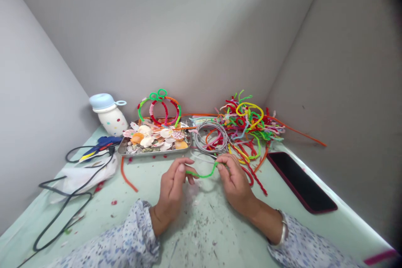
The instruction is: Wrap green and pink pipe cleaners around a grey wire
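Note:
A short green pipe cleaner [205, 176] sags in a shallow curve between my two hands, just above the table. Its left end runs into the fingers of my left hand [174, 188], which are closed on it. At the other end, my right hand [234, 180] pinches it between thumb and forefinger. Behind my hands lies a coil of grey wire [211, 137]. A metal tray [153, 154] of seashells [147, 136] stands beyond my left hand. Rings wound from coloured pipe cleaners [159, 109] stand upright at the tray's back.
A tangled heap of pipe cleaners [251, 121] lies at the back right, near a phone [301, 182]. On the left are a white bottle with a blue lid [109, 113], a blue glue gun [105, 143], its black cord [67, 201] and a plastic bag [84, 178].

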### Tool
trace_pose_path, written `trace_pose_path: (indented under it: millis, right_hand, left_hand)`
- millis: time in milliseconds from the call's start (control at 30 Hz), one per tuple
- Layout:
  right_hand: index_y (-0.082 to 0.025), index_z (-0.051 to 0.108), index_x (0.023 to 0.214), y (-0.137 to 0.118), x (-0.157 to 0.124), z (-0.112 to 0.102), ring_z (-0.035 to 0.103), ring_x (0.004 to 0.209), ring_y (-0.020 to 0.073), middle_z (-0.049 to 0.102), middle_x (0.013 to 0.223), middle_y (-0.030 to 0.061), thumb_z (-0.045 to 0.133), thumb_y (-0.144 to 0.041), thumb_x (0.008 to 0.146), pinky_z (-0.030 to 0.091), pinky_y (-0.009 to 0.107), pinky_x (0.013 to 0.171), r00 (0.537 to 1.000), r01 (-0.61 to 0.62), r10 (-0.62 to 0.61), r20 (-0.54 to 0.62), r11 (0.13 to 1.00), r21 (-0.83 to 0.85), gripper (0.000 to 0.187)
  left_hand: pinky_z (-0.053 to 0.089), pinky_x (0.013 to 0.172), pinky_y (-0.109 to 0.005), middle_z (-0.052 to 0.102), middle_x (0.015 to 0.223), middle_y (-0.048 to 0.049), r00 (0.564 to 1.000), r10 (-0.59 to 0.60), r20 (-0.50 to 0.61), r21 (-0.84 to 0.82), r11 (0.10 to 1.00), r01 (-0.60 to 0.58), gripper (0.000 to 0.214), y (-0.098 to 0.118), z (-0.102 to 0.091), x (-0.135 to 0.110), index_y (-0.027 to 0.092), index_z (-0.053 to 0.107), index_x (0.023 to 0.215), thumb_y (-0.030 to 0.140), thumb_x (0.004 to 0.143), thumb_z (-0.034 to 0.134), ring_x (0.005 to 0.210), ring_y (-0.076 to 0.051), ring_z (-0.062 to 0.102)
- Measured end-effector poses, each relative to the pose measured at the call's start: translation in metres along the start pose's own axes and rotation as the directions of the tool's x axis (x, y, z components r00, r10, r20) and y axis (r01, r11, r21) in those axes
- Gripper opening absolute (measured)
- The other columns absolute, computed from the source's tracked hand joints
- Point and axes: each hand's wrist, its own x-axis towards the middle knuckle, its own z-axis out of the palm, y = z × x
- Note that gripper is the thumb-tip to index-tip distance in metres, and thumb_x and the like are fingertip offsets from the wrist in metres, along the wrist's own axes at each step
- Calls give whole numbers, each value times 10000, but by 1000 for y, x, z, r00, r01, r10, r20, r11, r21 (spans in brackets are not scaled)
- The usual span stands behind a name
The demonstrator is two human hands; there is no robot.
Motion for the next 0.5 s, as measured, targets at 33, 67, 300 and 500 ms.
trace_pose_path:
  millis: [33,67,300,500]
  right_hand:
    - [-208,524,990,0,0,0,513,957,218,547,968,67,409,-199,936,425,394,856,1000,-1,1,-9,1000,12,128]
    - [-209,524,996,0,-1,-1,515,960,217,545,973,67,410,-199,935,428,392,855,1000,2,-1,-17,1000,25,130]
    - [-217,529,982,-8,-2,-4,509,989,224,549,960,64,426,-143,916,414,425,887,984,174,-175,-25,985,-10,143]
    - [-210,545,980,-7,1,-2,508,963,226,579,919,55,459,-124,909,407,432,869,963,253,-246,110,966,-52,141]
  left_hand:
    - [443,607,-267,659,720,-22,998,-36,-48,-35,999,34,273,-1,0,3,184,534,1035,340,967,320,615,-140,570]
    - [434,593,-258,653,707,-16,994,-65,-85,-52,997,61,253,-3,-1,6,184,531,1011,332,959,331,604,-135,564]
    - [445,629,-246,637,786,-18,982,-184,41,70,981,181,135,-10,1,15,168,624,892,274,816,587,696,-143,563]
    - [456,768,-277,706,930,-70,932,-227,284,-81,963,259,269,-3,3,12,148,693,993,329,796,665,851,-181,609]
